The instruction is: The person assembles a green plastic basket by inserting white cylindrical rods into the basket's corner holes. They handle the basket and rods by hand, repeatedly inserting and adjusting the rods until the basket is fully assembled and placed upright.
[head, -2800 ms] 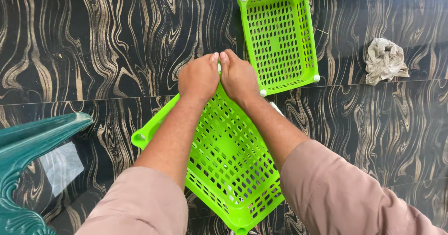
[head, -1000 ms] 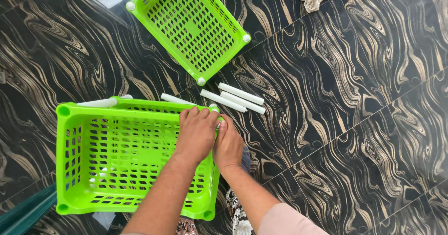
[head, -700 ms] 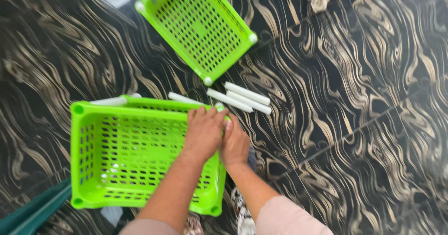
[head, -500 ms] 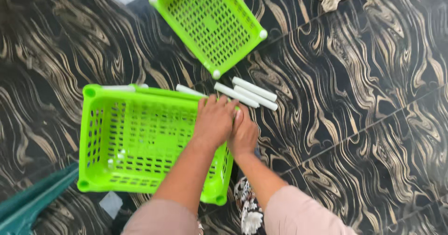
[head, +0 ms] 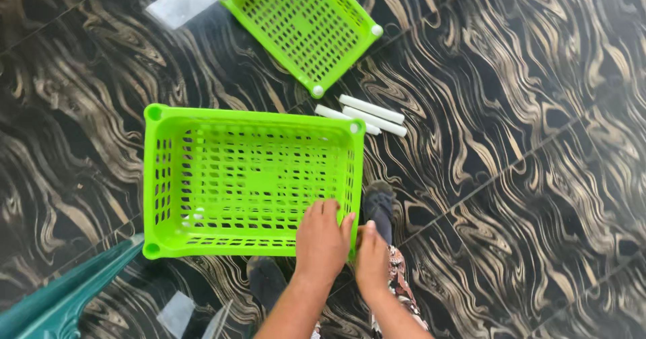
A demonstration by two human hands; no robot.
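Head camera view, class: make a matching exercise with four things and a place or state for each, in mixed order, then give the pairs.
Things:
1. near basket
2. far basket
3. white tubes
4. left hand

Places or states:
A. lying side by side on the dark floor
B. at the top of the view, turned at an angle
C. resting on a basket's near right corner
D. in the middle, open side up

Pairs: 1-D, 2-B, 3-A, 4-C

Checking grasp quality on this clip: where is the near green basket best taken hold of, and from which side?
Grip the green basket by its solid top rim, at the near right corner where the left hand and right hand already rest. Come from above on the person's side: the basket sits upright and open, and its walls are thin slotted lattice.
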